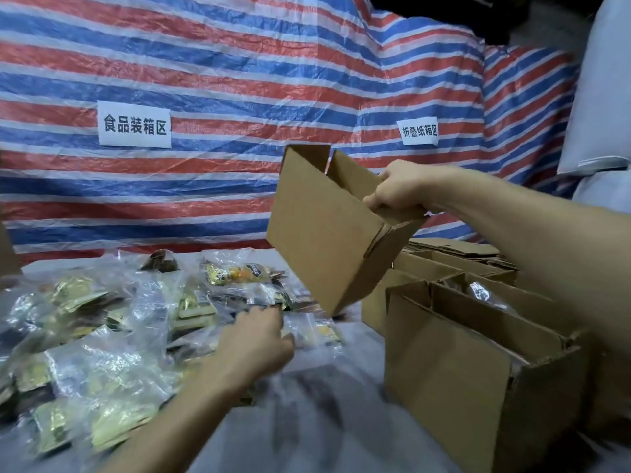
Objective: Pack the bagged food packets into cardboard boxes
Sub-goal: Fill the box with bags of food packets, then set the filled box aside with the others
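In the head view, our right hand (396, 192) grips the tilted cardboard box (317, 233) by its rim, raised above the desk (307, 421). Our left hand (256, 343), fingers loose and empty, is nearer the bagged packets (112, 367), which lie just ahead of it, below the box.

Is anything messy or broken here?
Nothing looks broken. The bagged packets lie in a jumbled heap, not in rows, and the cardboard box that the right hand holds hangs tilted in the air.
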Action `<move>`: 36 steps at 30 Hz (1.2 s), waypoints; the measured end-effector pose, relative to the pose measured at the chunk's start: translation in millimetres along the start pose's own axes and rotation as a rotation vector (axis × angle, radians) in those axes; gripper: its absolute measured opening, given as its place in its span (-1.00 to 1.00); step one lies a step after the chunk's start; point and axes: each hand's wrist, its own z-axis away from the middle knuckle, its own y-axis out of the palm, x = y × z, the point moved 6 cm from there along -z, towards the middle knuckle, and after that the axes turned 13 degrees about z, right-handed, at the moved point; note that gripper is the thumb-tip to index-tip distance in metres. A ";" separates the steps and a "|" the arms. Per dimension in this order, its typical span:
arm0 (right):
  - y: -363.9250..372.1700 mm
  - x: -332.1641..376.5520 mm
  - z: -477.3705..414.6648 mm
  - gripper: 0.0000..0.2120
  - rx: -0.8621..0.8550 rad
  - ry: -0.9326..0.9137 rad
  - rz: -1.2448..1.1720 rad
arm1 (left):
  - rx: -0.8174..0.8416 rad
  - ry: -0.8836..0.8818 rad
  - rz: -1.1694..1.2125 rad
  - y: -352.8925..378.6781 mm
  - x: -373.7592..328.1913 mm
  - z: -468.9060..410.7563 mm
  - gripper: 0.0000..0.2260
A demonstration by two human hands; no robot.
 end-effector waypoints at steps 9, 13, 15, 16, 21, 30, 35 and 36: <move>35.9 -34.2 -31.4 -0.78 -0.115 0.072 -0.008 | 0.186 0.248 -0.170 134.7 -17.9 -71.8 -0.51; 57.4 -39.8 -42.2 -0.79 -0.104 0.086 0.077 | 0.282 0.117 -0.136 147.6 9.9 -89.5 -0.41; 66.7 -42.3 -47.4 -0.85 -0.092 0.087 0.139 | 0.220 0.059 -0.125 140.3 27.6 -94.6 -0.51; 70.9 -44.3 -49.9 -0.88 -0.082 0.091 0.168 | 0.207 0.036 -0.123 135.7 34.0 -96.7 -0.54; 93.6 -54.0 -57.4 -0.93 0.013 0.099 0.341 | 0.243 -0.057 -0.080 130.0 38.0 -103.8 -0.56; 117.7 -60.3 -64.7 -0.95 0.160 0.029 0.442 | 0.153 -0.063 -0.075 138.7 40.0 -119.5 -0.56; 105.9 -65.1 -57.8 -0.78 0.075 0.018 0.445 | 0.176 -0.056 -0.087 143.4 46.8 -123.5 -0.54; 103.7 -66.6 -56.0 -0.72 0.063 0.009 0.462 | 0.192 -0.054 -0.087 142.4 46.7 -122.9 -0.54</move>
